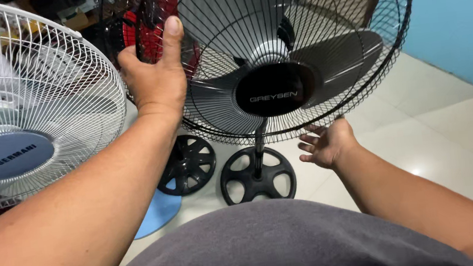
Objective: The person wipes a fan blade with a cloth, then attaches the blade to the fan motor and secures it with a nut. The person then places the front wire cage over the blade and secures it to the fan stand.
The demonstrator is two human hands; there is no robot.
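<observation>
Left hand (153,77): raised against the left edge of the black fan's guard (298,52), thumb up along the wires and fingers curled around the rim, so it grips the guard there.
Right hand (328,143): just under the lower rim of the black guard, palm turned up, fingers loosely spread and a little curled; whether the fingertips touch the wires cannot be told.
Black fan: the landmark, standing upright in the middle of the view, its round wire guard tilted toward the camera, grey blades (339,59) behind the wires and a black oval cap (273,89) at the centre.
White fan (26,107): left of the black fan, just beside the left hand, with a white wire guard and a pale blue-grey centre cap; cut off by the picture's left edge.
Tiled floor (438,125): pale and glossy, spreading right of and below the black fan.
Blue wall (456,13): right of the black fan, behind its guard.
Black fan's base (258,174): round, spoked, straight below the guard, with the black pole (259,142) rising from it.
Second black base (186,164): spoked as well, just left of the black fan's base.
Blue base (160,212): a pale blue rounded piece on the floor, left of and nearer than the black fan's base.
Red fan (145,26): behind the black fan's left edge, beyond the left hand, only partly seen.
</observation>
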